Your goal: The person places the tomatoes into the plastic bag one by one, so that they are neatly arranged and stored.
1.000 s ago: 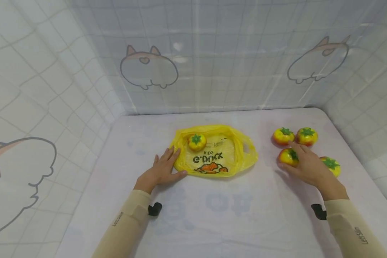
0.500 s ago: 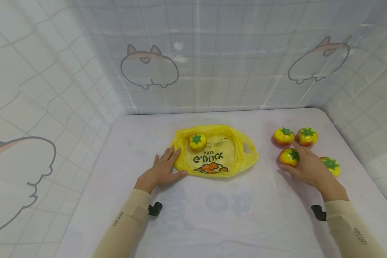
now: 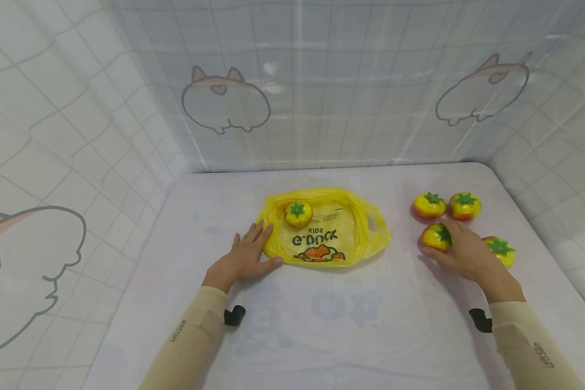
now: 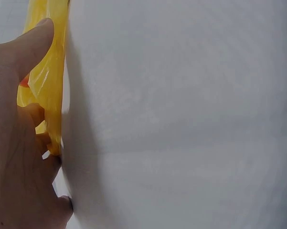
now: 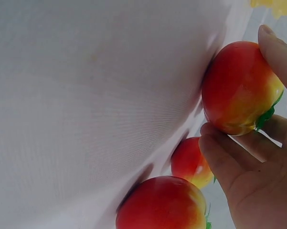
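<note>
A yellow plastic bag (image 3: 322, 254) lies flat and wide-mouthed at the middle of the table, with a duck print inside. Within it, toward the left, sits a yellow toy tomato (image 3: 298, 215) with a green leafy top. My left hand (image 3: 244, 257) rests with spread fingers on the bag's left edge. On the right, my right hand (image 3: 468, 252) holds a red and yellow toy tomato (image 5: 239, 90) between thumb and fingers, low at the table surface. Part of that tomato is hidden by the hand in the head view.
Two more toy tomatoes stand behind the right hand, one at left (image 3: 429, 206) and one at right (image 3: 464, 207). Another toy tomato (image 3: 501, 250) sits just right of that hand. A white cloth covers the table (image 3: 322, 336); tiled-pattern sheeting (image 3: 341, 108) surrounds it.
</note>
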